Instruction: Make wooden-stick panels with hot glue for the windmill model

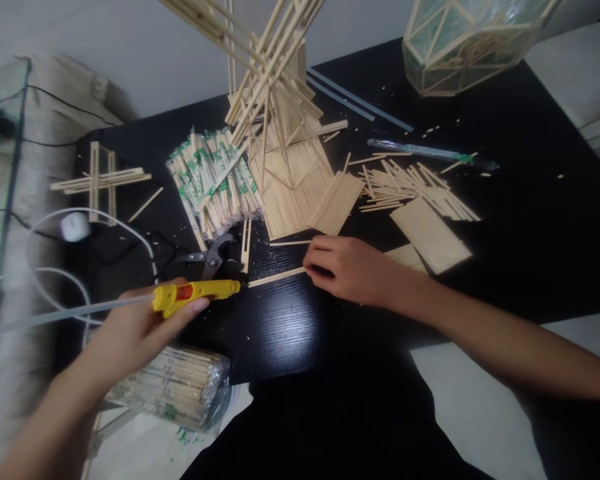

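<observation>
A yellow hot glue gun (197,293) lies in my left hand (147,327), its fingers wrapped round it and a long glue stick trailing out of the back. The nozzle points right, at the left end of a thin wooden stick (277,276), close to it; whether they touch I cannot tell. My right hand (347,270) pinches the stick's other end low over the black table. Just beyond the right hand lies a small panel of sticks joined side by side (337,203). Pliers (214,257) rest behind the glue gun.
A wooden stick structure (270,73) rises at the back over a larger stick panel (293,193). Wrapped chopsticks (217,177), loose cut sticks (420,187) and a flat wooden board (431,235) lie around. A clear-sided polyhedron (473,53) stands back right. A white cable (35,230) loops at left.
</observation>
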A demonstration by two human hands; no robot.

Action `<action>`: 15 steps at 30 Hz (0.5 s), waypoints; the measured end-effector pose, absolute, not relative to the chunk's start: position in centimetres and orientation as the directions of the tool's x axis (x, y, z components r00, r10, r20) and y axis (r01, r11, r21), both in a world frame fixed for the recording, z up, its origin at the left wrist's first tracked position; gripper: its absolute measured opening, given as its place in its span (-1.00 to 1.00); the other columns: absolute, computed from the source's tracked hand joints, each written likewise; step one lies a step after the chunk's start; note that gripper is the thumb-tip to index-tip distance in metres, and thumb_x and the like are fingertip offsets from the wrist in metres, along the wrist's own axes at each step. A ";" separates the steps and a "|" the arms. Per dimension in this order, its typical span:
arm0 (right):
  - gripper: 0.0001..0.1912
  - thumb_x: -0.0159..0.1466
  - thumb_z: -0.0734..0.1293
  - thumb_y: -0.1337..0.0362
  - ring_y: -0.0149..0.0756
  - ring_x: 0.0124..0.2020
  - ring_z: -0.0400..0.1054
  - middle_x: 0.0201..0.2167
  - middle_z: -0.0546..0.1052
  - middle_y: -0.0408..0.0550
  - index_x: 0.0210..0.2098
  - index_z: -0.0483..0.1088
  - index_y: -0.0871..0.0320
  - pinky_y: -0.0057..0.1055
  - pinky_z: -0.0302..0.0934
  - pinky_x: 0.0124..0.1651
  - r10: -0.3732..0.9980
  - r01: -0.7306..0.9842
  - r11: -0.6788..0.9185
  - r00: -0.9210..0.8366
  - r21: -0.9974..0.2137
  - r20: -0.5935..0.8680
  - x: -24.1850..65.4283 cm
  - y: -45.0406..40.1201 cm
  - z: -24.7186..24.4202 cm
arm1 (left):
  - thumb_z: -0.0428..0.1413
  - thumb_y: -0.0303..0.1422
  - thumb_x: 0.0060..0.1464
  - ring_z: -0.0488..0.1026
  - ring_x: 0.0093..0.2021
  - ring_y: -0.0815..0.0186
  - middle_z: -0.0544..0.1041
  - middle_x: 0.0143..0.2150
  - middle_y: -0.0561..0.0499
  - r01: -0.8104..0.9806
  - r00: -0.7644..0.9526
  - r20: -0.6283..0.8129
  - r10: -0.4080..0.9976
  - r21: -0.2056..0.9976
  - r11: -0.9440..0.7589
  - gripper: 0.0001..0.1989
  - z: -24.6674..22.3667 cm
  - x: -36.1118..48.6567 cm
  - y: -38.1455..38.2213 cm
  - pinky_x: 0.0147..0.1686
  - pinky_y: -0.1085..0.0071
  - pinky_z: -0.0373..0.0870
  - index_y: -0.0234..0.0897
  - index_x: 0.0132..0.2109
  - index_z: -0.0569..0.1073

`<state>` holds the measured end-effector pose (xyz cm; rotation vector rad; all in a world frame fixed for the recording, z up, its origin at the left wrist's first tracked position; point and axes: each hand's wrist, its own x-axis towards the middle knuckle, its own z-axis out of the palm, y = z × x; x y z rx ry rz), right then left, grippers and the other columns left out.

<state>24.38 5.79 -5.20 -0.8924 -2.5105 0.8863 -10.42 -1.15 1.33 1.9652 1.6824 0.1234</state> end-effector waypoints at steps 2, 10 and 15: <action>-0.82 0.44 0.29 0.42 -0.24 -0.22 0.46 -0.21 0.54 0.04 -0.23 0.54 0.23 -0.30 0.33 -0.11 0.655 0.446 0.608 -0.749 -0.657 0.097 24.4 5.8 -5.1 | 0.13 -0.13 0.27 0.54 -0.46 0.26 0.64 -0.42 0.04 0.888 0.240 -0.295 0.925 0.453 -0.086 -0.72 1.2 -10.5 -1.1 -0.40 0.41 0.47 -0.20 -0.26 0.58; -0.83 0.45 0.30 0.42 -0.25 -0.23 0.47 -0.18 0.55 0.05 -0.21 0.55 0.25 -0.32 0.32 -0.13 0.647 0.471 0.601 -0.761 -0.646 0.047 24.4 5.8 -4.7 | 0.10 -0.11 0.30 0.56 -0.44 0.26 0.66 -0.39 0.05 0.886 0.269 -0.301 0.915 0.449 -0.113 -0.70 1.1 -10.0 -0.9 -0.38 0.41 0.47 -0.20 -0.25 0.59; -0.83 0.45 0.29 0.43 -0.26 -0.21 0.47 -0.18 0.55 0.03 -0.21 0.54 0.23 -0.33 0.31 -0.12 0.644 0.460 0.607 -0.763 -0.647 0.062 24.5 5.8 -4.7 | 0.10 -0.06 0.30 0.59 -0.39 0.19 0.69 -0.31 0.00 0.901 0.239 -0.320 0.917 0.425 -0.086 -0.66 1.0 -10.1 -0.9 -0.34 0.35 0.50 -0.21 -0.23 0.59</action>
